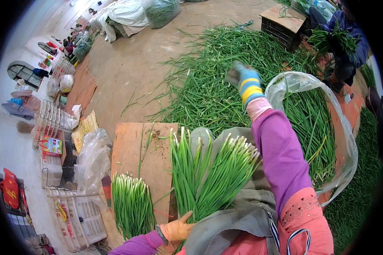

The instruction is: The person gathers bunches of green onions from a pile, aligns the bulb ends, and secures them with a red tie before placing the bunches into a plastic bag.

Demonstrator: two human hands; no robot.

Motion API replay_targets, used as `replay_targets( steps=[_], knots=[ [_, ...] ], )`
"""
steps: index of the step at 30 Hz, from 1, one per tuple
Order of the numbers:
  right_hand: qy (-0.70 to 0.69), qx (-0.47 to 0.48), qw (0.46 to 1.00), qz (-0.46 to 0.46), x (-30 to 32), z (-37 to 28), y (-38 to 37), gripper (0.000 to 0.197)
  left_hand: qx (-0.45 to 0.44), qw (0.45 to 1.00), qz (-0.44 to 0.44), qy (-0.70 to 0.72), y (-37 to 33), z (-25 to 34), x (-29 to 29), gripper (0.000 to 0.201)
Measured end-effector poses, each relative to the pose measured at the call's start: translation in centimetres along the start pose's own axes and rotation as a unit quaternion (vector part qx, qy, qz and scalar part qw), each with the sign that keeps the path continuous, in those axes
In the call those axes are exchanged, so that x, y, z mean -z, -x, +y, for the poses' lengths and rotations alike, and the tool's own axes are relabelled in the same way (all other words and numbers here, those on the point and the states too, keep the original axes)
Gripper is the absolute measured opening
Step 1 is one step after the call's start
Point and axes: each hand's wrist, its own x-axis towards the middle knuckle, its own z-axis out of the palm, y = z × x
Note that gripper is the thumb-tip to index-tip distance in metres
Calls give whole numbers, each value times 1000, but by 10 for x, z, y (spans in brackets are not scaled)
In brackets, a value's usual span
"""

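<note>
My left hand (pixel 178 230), in an orange glove, grips the lower part of a bunch of garlic chives (pixel 208 187) lying across my lap. Its thumb rests on the leaves, and the white stem ends fan out in two groups pointing away from me. My right hand (pixel 241 76) wears a blue glove with yellow stripes and a grey palm. It is stretched out over a large loose heap of green leaves (pixel 212 85); motion blurs its fingers. A second, neat bundle of chives (pixel 132 204) lies on the board (pixel 130 146) to my left.
At right, a clear plastic bag (pixel 349 157) holds many chives. A dark crate with a board top (pixel 284 19) stands beyond the heap, near another person (pixel 347 42) holding greens. White plastic crates (pixel 83 219) and crumpled plastic (pixel 93 157) line the left. Covered bundles (pixel 127 17) lie far off.
</note>
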Motion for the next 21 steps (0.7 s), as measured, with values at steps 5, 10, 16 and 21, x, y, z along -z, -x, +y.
replay_targets(
  steps=[5, 10, 16, 21],
  knots=[
    [529, -204, 659, -493, -27, 40, 82, 46, 19, 999, 5, 41, 8, 0, -7, 39],
    [533, -212, 588, -570, -14, 72, 98, 42, -8, 1000, 4, -10, 6, -4, -10, 44],
    [557, -153, 641, -505, -12, 78, 106, 39, -24, 998, -51, 8, 1, -6, 9, 51],
    [572, 3, 683, -453, -9, 87, 86, 36, -45, 996, -40, -69, 4, -7, 2, 53]
  ],
)
